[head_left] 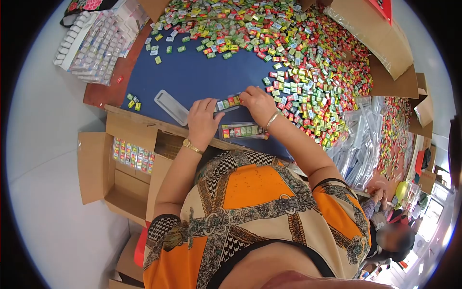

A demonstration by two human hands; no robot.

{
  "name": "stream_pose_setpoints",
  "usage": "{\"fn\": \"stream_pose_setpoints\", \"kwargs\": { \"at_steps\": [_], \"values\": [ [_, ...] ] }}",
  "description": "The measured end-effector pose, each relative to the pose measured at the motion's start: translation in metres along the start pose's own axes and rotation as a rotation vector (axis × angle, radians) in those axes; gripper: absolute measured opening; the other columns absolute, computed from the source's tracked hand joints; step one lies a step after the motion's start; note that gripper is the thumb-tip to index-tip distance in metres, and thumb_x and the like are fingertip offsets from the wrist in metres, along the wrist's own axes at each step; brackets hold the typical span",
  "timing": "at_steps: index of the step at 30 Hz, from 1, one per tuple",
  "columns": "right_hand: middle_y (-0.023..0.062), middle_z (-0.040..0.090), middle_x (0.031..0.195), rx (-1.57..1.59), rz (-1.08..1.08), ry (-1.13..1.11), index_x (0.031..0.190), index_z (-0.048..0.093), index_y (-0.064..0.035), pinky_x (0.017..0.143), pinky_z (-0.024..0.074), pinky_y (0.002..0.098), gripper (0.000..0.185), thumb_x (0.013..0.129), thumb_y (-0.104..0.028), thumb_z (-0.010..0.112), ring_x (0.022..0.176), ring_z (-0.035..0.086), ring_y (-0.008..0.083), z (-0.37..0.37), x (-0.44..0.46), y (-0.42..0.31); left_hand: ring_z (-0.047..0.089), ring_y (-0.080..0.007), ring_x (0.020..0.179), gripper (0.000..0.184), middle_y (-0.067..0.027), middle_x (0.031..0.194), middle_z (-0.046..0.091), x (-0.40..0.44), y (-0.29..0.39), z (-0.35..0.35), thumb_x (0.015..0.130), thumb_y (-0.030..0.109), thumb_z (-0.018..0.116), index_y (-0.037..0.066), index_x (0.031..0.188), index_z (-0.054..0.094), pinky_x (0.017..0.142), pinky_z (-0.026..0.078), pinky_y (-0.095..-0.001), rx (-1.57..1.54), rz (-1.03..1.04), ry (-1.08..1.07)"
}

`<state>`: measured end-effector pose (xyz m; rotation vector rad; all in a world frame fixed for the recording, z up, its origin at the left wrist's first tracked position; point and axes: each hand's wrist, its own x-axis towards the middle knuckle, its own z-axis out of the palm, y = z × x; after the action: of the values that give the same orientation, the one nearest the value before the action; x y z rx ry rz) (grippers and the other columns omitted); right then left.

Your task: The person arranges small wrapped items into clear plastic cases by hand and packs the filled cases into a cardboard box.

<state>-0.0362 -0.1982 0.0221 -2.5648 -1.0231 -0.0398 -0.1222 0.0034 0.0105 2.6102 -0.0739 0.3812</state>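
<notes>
1. Two bare hands work at one clear plastic tray (228,103), which lies between them over the blue surface (192,72) and carries a short row of small printed blocks.
2. The left hand (203,119), with a gold watch (193,146) at its wrist, has thumb and fingers closed around the tray's left end.
3. The right hand (260,103), wearing a bracelet (273,120), bends its fingers over the tray's right end; I cannot tell whether they pinch a block or the plastic.
4. Nearer the person's body sits a filled plastic case (243,131), its blocks lined up in a row.
5. Just beside the left hand, an unfilled plastic tray (172,108) lies aslant, and a few loose blocks (138,106) rest farther left.
6. Red, green and yellow blocks (308,86) spread across the far and right side, beside a heap of clear plastic trays (356,144).
7. At left, an open carton (94,168) contains packed rows (134,155).
8. Off to the right, a co-worker's hands (379,196) are at the red tabletop (385,182).
</notes>
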Motion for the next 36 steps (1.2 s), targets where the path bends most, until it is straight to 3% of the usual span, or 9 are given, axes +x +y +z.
{"fn": "stream_pose_setpoints", "kwargs": {
  "at_steps": [4, 21, 25, 28, 33, 36],
  "values": [
    [0.0076, 0.060, 0.096, 0.027, 0.058, -0.007, 0.094, 0.064, -0.0083, 0.078, 0.0534, 0.0389, 0.012, 0.083, -0.011, 0.068, 0.093, 0.062, 0.0288, 0.001, -0.004, 0.003, 0.059, -0.0271, 0.105, 0.047, -0.0078, 0.111, 0.066, -0.003, 0.000, 0.000, 0.067, 0.018, 0.084, 0.003, 0.108, 0.067, 0.089, 0.050, -0.0387, 0.020, 0.011, -0.004],
    [0.0077, 0.058, 0.091, 0.005, -0.163, -0.111, 0.091, 0.063, -0.0092, 0.076, 0.0552, 0.0385, 0.009, 0.082, -0.007, 0.064, 0.095, 0.062, 0.0264, -0.009, 0.010, 0.020, 0.060, -0.0277, 0.108, 0.044, -0.0081, 0.116, 0.066, -0.001, 0.008, -0.007, 0.071, 0.015, 0.082, 0.005, 0.111, 0.068, 0.093, 0.049, -0.0394, -0.017, -0.050, -0.007],
    [0.0081, 0.058, 0.089, -0.054, -0.170, -0.172, 0.089, 0.064, -0.0089, 0.075, 0.0559, 0.0388, 0.007, 0.082, -0.008, 0.064, 0.094, 0.063, 0.0264, -0.013, 0.015, 0.025, 0.058, -0.0287, 0.111, 0.040, -0.0088, 0.121, 0.063, 0.003, 0.012, -0.011, 0.075, 0.012, 0.078, 0.007, 0.113, 0.068, 0.096, 0.047, -0.0425, 0.062, 0.052, 0.066],
    [0.0083, 0.058, 0.088, -0.080, -0.199, -0.191, 0.088, 0.064, -0.0089, 0.074, 0.0561, 0.0391, 0.006, 0.082, -0.008, 0.064, 0.093, 0.064, 0.0265, -0.016, 0.017, 0.024, 0.056, -0.0292, 0.115, 0.040, -0.0093, 0.124, 0.061, 0.001, 0.000, 0.008, 0.077, 0.009, 0.074, 0.009, 0.117, 0.067, 0.098, 0.045, -0.0446, 0.060, 0.257, -0.029],
    [0.0078, 0.059, 0.090, -0.048, -0.263, -0.222, 0.088, 0.065, -0.0090, 0.076, 0.0556, 0.0383, 0.007, 0.081, -0.009, 0.065, 0.093, 0.063, 0.0256, -0.015, 0.020, 0.022, 0.054, -0.0289, 0.117, 0.041, -0.0097, 0.124, 0.060, 0.000, 0.000, 0.008, 0.077, 0.007, 0.072, 0.007, 0.117, 0.064, 0.100, 0.043, -0.0439, -0.005, 0.218, -0.071],
    [0.0069, 0.060, 0.091, 0.013, -0.277, -0.189, 0.088, 0.066, -0.0091, 0.077, 0.0552, 0.0378, 0.009, 0.080, -0.010, 0.067, 0.094, 0.063, 0.0252, -0.009, 0.019, 0.021, 0.054, -0.0301, 0.117, 0.047, -0.0100, 0.124, 0.060, 0.002, 0.002, 0.004, 0.075, 0.008, 0.075, 0.005, 0.120, 0.063, 0.100, 0.043, -0.0428, -0.139, 0.072, -0.087]
  ]
}}
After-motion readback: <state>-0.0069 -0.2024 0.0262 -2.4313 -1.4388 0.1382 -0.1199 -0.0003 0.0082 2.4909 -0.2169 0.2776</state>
